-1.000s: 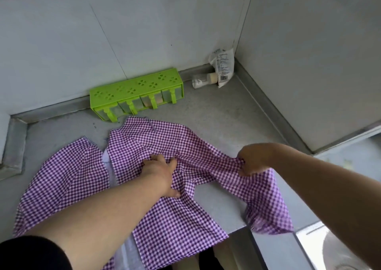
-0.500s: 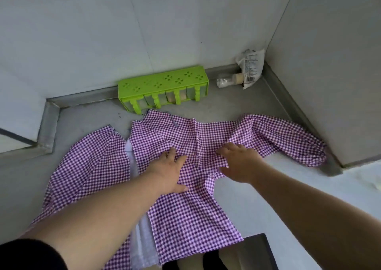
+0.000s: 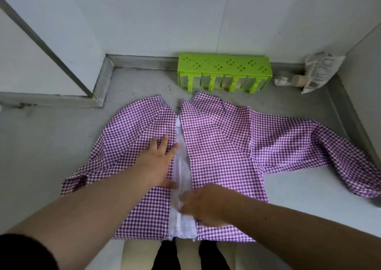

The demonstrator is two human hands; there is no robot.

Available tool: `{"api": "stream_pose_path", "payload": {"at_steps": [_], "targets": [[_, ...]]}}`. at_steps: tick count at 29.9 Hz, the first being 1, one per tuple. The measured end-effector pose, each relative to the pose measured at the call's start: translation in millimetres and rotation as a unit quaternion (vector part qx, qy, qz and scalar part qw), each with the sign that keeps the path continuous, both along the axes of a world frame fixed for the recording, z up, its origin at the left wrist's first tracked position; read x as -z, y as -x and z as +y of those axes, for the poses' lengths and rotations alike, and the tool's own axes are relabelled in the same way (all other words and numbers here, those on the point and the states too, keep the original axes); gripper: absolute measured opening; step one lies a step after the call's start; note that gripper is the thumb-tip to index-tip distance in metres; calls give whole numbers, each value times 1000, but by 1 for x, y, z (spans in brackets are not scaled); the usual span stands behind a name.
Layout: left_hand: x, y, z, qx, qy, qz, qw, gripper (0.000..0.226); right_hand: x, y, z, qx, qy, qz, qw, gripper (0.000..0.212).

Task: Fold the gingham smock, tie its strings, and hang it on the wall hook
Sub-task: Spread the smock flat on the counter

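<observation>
The purple-and-white gingham smock [image 3: 216, 146] lies spread flat on the grey counter [image 3: 51, 146], its two back panels parted down the middle so a white lining strip [image 3: 181, 166] shows. One sleeve [image 3: 340, 156] stretches to the right, the other [image 3: 82, 179] to the left. My left hand [image 3: 158, 160] presses flat on the left panel beside the gap, fingers spread. My right hand [image 3: 204, 205] rests palm down on the lower right panel, at the edge of the white strip. No strings and no wall hook can be made out.
A lime-green slotted rack [image 3: 223, 71] stands against the back wall just beyond the collar. A small bottle [image 3: 288, 80] and a plastic packet [image 3: 319, 69] sit in the right corner. Walls close the counter at the back and right. The near counter edge runs under the hem.
The right hand let go of the right sleeve, which now lies spread out, and came down to the lower panel. The left hand slid left across the gap. The view swung left.
</observation>
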State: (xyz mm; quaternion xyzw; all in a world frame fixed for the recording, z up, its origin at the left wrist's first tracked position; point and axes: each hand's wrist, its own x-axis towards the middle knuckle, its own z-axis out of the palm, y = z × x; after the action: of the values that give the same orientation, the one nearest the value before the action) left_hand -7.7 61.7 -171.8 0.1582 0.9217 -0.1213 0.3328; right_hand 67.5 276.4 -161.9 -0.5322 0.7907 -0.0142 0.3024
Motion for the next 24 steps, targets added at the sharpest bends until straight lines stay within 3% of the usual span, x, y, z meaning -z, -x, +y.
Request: {"api": "stream_pose_path", "payload": {"at_steps": [3,7,10,13,17,20,24], "targets": [[5,0,3,8,-3,8,1000,145,-7,-4,-6,-11,-53,14,998,34],[5,3,4,3,-11,2,1000,147,-8,-5,-24,-31,61,0,998,18],[4,2,4,-3,-10,-5,1000,143,-2,-6,-40,36,54,8,998,12],[0,1,5,3,-16,-9,1000,135,-1,1,-45,184,33,24,982,26],[-10,4,-15,-20,-106,-15,994,113,-3,19,-55,373,18,-13,928,53],[-16,4,-45,-29,-170,34,984,86,1,27,-64,421,-6,-29,907,73],[-21,-8,-109,-110,-190,158,963,49,6,37,-77,399,-59,-20,915,108]]}}
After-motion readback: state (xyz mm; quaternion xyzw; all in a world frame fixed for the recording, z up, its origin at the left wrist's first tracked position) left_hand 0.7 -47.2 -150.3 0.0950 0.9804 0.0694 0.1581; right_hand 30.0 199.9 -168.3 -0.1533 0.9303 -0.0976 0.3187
